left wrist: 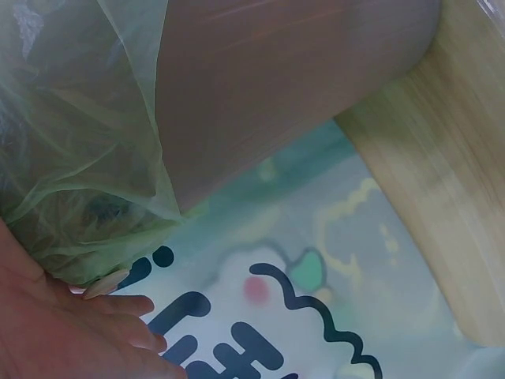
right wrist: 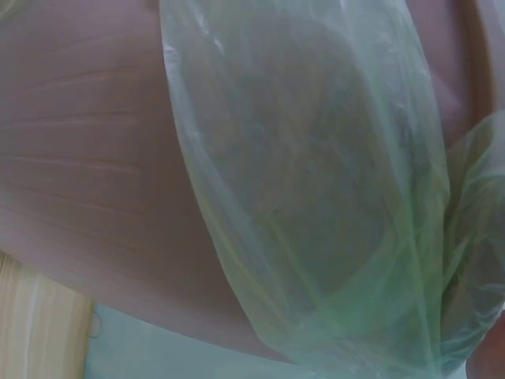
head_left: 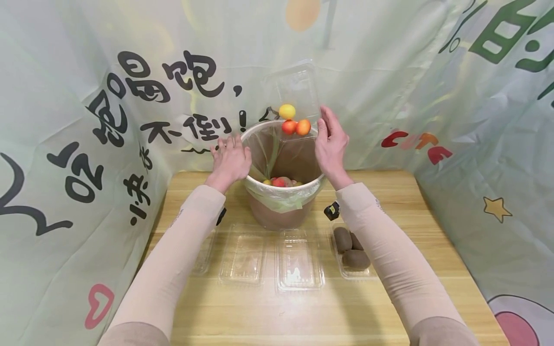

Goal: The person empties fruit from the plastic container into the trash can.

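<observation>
A clear plastic box (head_left: 296,86), tilted up above the far side of the bin, is gripped along its right edge by my right hand (head_left: 332,144). One yellow fruit (head_left: 287,112) and two orange-red fruits (head_left: 303,127) are at its lower end, over the opening. My left hand (head_left: 230,161) rests against the left rim of the brown bin (head_left: 281,218), fingers extended. A pale green liner bag (head_left: 287,201) folds over that rim. More red and yellow fruits (head_left: 279,182) lie inside the bin. The right wrist view shows mostly liner, with only a bit of hand.
Two clear plastic boxes (head_left: 244,278) (head_left: 299,285) lie on the wooden table (head_left: 277,322) before the bin. Another box (head_left: 203,259) is partly behind the left sleeve. At right, a box holds brown oval fruits (head_left: 356,260). Printed cloth (head_left: 368,86) surrounds the table.
</observation>
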Demonstrator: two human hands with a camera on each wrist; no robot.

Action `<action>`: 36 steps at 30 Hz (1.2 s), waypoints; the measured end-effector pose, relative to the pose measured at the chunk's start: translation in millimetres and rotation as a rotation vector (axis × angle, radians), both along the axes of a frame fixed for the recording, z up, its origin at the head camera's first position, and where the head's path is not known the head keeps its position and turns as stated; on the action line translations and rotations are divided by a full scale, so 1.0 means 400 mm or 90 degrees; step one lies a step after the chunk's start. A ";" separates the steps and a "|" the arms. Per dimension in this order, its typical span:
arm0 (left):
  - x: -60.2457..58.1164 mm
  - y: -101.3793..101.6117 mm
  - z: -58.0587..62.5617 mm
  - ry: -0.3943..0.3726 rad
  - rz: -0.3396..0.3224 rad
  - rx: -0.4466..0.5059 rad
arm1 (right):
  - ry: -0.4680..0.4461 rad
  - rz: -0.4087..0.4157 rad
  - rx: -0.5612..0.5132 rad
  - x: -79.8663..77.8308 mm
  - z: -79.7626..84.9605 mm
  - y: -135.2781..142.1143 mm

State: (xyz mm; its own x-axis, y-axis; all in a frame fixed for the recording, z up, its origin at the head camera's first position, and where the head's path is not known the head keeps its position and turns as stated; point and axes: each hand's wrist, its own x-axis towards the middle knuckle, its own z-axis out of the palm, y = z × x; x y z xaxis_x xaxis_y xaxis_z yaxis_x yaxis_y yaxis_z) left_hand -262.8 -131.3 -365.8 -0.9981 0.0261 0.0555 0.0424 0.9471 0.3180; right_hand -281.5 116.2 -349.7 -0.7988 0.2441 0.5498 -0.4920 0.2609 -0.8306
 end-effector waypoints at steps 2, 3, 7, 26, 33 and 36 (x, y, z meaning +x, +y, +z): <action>0.001 0.000 0.000 -0.001 0.000 0.001 | 0.001 -0.002 0.000 0.000 -0.001 -0.001; 0.001 0.000 0.001 -0.002 0.000 0.002 | 0.006 -0.004 0.001 -0.001 -0.002 -0.001; 0.003 0.000 0.002 -0.007 0.001 0.006 | 0.021 -0.016 0.013 -0.004 -0.008 0.000; 0.001 0.001 0.001 -0.002 0.003 0.004 | 0.015 -0.027 -0.004 0.012 0.009 -0.010; 0.003 0.002 0.003 -0.004 0.004 0.006 | 0.040 -0.030 0.011 0.064 0.050 -0.029; 0.004 0.002 0.004 -0.006 0.004 0.008 | 0.037 -0.028 0.012 0.069 0.052 -0.029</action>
